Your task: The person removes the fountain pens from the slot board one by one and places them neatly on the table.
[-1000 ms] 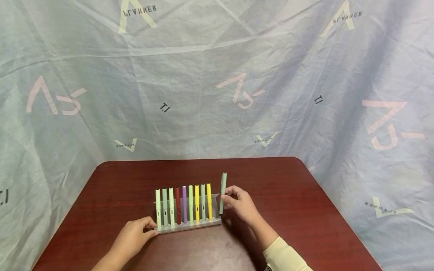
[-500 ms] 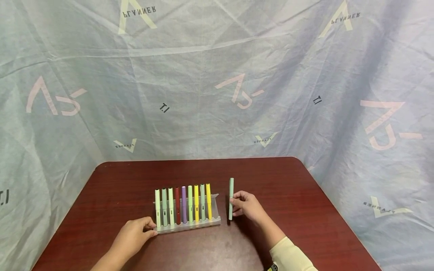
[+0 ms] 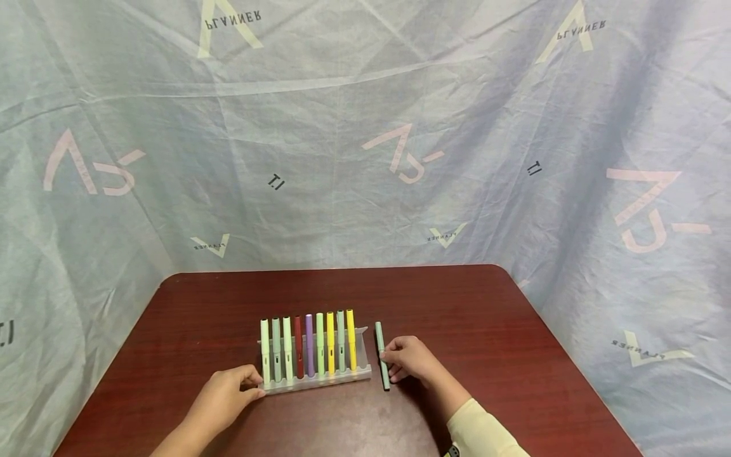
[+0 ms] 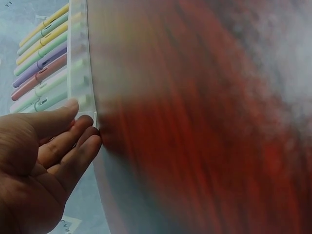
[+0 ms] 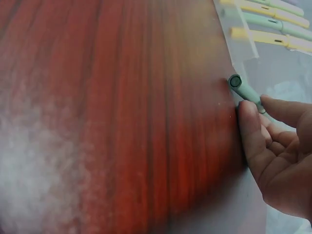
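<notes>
A clear plastic pen rack stands on the table with several capped pens in a row, among them a dark red pen, a purple pen and a yellow pen. My left hand pinches the rack's left end between thumb and fingers. To the right of the rack, my right hand pinches a grey-green pen by its middle. That pen lies low at the tabletop, pointing away from me; its end faces the camera in the right wrist view. Whether it touches the wood I cannot tell.
The dark red-brown table has rounded far corners. A pale printed cloth hangs behind it and along both sides. At the rack's right end, a bare stretch of its back panel shows beside the last yellow pen.
My right hand has moved the grey-green pen away from the rack's right end and lowered it from upright to nearly flat. The left hand and the rack stay in place.
</notes>
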Action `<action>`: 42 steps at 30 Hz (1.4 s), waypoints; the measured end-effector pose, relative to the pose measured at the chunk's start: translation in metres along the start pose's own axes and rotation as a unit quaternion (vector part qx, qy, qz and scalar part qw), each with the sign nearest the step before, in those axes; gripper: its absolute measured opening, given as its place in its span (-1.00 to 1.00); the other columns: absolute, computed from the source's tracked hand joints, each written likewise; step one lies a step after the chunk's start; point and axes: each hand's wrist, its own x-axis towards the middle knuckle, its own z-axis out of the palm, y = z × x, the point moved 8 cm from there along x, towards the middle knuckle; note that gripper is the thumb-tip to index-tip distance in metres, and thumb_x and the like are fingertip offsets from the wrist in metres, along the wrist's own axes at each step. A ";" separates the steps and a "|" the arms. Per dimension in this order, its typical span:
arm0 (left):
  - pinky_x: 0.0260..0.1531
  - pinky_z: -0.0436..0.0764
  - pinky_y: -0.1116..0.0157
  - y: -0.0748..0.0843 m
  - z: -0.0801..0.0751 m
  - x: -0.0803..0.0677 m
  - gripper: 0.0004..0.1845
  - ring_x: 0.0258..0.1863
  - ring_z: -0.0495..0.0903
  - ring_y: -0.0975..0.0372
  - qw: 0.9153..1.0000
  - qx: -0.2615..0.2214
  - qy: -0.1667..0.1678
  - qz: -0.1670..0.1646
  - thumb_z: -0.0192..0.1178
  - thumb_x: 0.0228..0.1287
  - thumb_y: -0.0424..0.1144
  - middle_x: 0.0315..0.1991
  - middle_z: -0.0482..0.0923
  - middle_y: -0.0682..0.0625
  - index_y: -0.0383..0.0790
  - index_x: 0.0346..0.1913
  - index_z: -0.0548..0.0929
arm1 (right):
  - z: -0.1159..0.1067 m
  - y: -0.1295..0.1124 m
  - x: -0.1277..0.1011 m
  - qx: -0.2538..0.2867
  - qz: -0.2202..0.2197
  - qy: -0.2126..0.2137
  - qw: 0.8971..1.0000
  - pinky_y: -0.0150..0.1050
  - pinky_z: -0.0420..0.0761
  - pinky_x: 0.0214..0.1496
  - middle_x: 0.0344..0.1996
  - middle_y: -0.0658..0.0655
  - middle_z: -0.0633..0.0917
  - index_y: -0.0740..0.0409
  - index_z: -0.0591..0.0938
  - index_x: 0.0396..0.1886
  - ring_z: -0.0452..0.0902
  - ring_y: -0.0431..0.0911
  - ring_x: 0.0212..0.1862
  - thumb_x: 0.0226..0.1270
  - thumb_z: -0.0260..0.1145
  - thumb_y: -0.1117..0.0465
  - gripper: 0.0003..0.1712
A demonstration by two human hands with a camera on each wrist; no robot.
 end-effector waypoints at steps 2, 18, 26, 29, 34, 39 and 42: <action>-0.27 0.60 0.21 -0.001 0.000 0.000 -0.81 -0.34 0.63 0.33 1.000 -0.002 0.000 -0.002 0.46 0.07 -0.21 -0.44 0.64 0.31 0.14 -0.39 0.63 | 0.000 0.000 0.000 -0.016 0.002 0.002 1.000 -0.12 0.72 -0.46 -0.46 0.21 0.63 0.36 0.61 -0.26 0.61 -0.06 -0.53 0.32 0.36 0.21 -0.75; -0.31 0.59 0.21 -0.004 0.000 0.002 -0.82 -0.39 0.60 0.35 1.000 0.009 -0.001 0.004 0.46 0.07 -0.17 -0.44 0.64 0.29 0.15 -0.40 0.63 | 0.001 -0.003 0.000 -0.038 0.004 0.024 0.999 -0.15 0.71 -0.51 -0.51 0.22 0.61 0.34 0.58 -0.33 0.57 -0.08 -0.55 0.29 0.36 0.22 -0.78; -0.29 0.59 0.22 -0.003 0.001 0.001 -0.81 -0.38 0.60 0.36 1.000 0.009 -0.001 0.001 0.46 0.07 -0.19 -0.45 0.63 0.30 0.16 -0.41 0.62 | 0.001 -0.004 -0.001 -0.041 -0.004 0.024 0.999 -0.14 0.71 -0.50 -0.47 0.24 0.61 0.31 0.56 -0.29 0.58 -0.04 -0.52 0.29 0.37 0.20 -0.76; -0.29 0.59 0.21 -0.003 0.000 0.001 -0.81 -0.38 0.60 0.35 1.000 0.011 -0.001 0.002 0.46 0.06 -0.19 -0.44 0.64 0.29 0.15 -0.41 0.62 | 0.001 -0.003 -0.001 -0.040 -0.006 0.027 0.999 -0.14 0.71 -0.49 -0.47 0.24 0.62 0.30 0.56 -0.29 0.58 -0.05 -0.52 0.29 0.37 0.19 -0.75; -0.28 0.60 0.19 -0.002 0.000 0.002 -0.81 -0.38 0.62 0.33 1.000 0.019 0.003 0.006 0.47 0.05 -0.17 -0.45 0.65 0.29 0.16 -0.42 0.62 | 0.000 -0.003 -0.001 -0.036 -0.006 0.030 0.999 -0.14 0.71 -0.49 -0.49 0.23 0.62 0.29 0.57 -0.28 0.59 -0.05 -0.53 0.30 0.36 0.17 -0.75; -0.26 0.62 0.15 -0.001 -0.001 0.002 -0.80 -0.35 0.64 0.30 1.000 0.021 0.005 0.010 0.47 0.04 -0.18 -0.44 0.66 0.29 0.16 -0.42 0.62 | -0.002 -0.007 -0.003 -0.031 -0.016 0.020 0.999 -0.10 0.71 -0.50 -0.46 0.27 0.62 0.28 0.53 -0.17 0.59 -0.02 -0.53 0.34 0.33 0.11 -0.69; -0.26 0.62 0.15 -0.002 -0.001 0.002 -0.80 -0.35 0.64 0.30 1.000 0.021 0.003 0.010 0.47 0.05 -0.17 -0.43 0.66 0.28 0.16 -0.42 0.62 | -0.007 -0.018 -0.004 -0.055 -0.050 0.028 0.997 -0.13 0.69 -0.52 -0.44 0.28 0.63 0.27 0.52 -0.11 0.59 -0.01 -0.52 0.38 0.32 0.11 -0.69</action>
